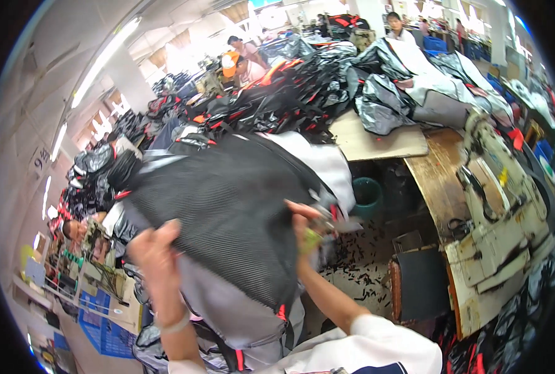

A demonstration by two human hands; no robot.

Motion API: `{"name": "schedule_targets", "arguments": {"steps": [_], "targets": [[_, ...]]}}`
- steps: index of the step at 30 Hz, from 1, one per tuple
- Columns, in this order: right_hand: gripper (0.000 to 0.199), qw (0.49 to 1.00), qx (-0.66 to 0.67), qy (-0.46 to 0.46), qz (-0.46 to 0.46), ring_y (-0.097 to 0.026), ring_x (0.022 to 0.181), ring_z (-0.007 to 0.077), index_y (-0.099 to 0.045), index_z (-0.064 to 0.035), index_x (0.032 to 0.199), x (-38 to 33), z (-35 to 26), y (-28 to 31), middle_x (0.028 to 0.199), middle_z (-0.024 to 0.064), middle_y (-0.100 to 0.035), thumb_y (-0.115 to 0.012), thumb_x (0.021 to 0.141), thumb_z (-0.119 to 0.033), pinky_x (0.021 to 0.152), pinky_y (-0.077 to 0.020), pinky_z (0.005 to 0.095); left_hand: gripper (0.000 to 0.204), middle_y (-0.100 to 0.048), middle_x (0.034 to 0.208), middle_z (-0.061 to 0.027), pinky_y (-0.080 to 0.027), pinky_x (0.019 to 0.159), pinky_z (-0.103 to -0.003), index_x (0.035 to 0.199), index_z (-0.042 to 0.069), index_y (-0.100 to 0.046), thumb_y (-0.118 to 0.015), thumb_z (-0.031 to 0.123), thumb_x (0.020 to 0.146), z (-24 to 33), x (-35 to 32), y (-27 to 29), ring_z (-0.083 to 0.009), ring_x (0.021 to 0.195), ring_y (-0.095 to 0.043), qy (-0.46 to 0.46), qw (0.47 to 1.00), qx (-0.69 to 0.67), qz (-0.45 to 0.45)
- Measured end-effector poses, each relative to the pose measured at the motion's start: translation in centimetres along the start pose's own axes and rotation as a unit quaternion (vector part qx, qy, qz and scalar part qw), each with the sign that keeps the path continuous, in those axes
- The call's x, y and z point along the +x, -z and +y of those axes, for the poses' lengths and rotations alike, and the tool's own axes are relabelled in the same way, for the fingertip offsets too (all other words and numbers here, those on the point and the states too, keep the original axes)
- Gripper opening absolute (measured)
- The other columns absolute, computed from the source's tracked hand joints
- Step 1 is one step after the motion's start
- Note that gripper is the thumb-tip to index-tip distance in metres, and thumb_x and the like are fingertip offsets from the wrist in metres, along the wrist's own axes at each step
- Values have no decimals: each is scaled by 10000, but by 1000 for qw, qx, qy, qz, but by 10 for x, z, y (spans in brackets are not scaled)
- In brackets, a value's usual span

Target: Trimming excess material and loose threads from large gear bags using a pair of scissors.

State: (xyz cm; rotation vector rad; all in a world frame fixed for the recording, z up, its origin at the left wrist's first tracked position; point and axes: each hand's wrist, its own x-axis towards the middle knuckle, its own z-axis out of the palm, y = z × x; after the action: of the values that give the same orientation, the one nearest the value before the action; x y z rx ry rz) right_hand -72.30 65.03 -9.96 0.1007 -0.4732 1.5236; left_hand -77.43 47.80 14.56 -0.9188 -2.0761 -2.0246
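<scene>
Black mesh-panelled backpack [227, 212], grey lower fabric w/ red trim, held up mid-air in front of the chest. Left hand [156, 249] clamped on its left edge; right hand [305, 227] pinching right edge, small yellow-green tool in fingers.

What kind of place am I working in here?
Most likely a bag-sewing workshop: an industrial sewing machine on a worn wooden table, heaps of black and silver fabric pieces, and thread scraps on the floor.

The black panel [227, 212] looked like matt ribbed mesh cloth, its grey lower part [227, 305] smooth fabric. The heaped bags [302, 87] shone like glossy synthetic. The worktable [442, 181] was worn, bare wood.
</scene>
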Motion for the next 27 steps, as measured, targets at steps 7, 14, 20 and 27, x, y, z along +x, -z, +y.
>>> {"name": "schedule_targets", "arguments": {"steps": [7, 14, 20, 27], "targets": [[45, 986, 101, -38, -131, -594, 841, 167, -534, -2, 910, -17, -19, -268, 863, 78, -596, -534, 880, -35, 803, -460, 284, 262, -582, 1105, -168, -489, 838, -309, 1055, -29, -615, -491, 75, 849, 132, -56, 163, -237, 996, -581, -346, 909, 106, 205], [357, 952, 16, -228, -204, -593, 780, 157, -514, -13, 838, -48, -15, -254, 791, 84, -592, -445, 941, -347, 750, -466, 301, 252, -557, 627, -37, -441, 486, -242, 761, 16, -614, -622, 267, 785, 190, 5, 98, -124, 531, -562, -217, 933, 281, 48], [294, 953, -131, -199, -185, -502, 758, 96, -556, -20, 973, -60, -49, -162, 849, 40, -595, -713, 767, -158, 731, -430, 237, 201, -565, 535, -93, -474, 357, -292, 592, -16, -556, -598, 92, 758, 18, 70, 64, -167, 432, -586, -94, 956, 263, 90], [248, 931, -280, -226, -58, -533, 665, 76, -510, -25, 829, -61, 4, -79, 779, 19, -587, -726, 707, -23, 646, -452, 207, 265, -672, 744, -121, -501, 745, -371, 650, 17, -641, -597, 247, 775, -24, 76, 35, -230, 762, -660, -87, 853, 509, -81]]}}
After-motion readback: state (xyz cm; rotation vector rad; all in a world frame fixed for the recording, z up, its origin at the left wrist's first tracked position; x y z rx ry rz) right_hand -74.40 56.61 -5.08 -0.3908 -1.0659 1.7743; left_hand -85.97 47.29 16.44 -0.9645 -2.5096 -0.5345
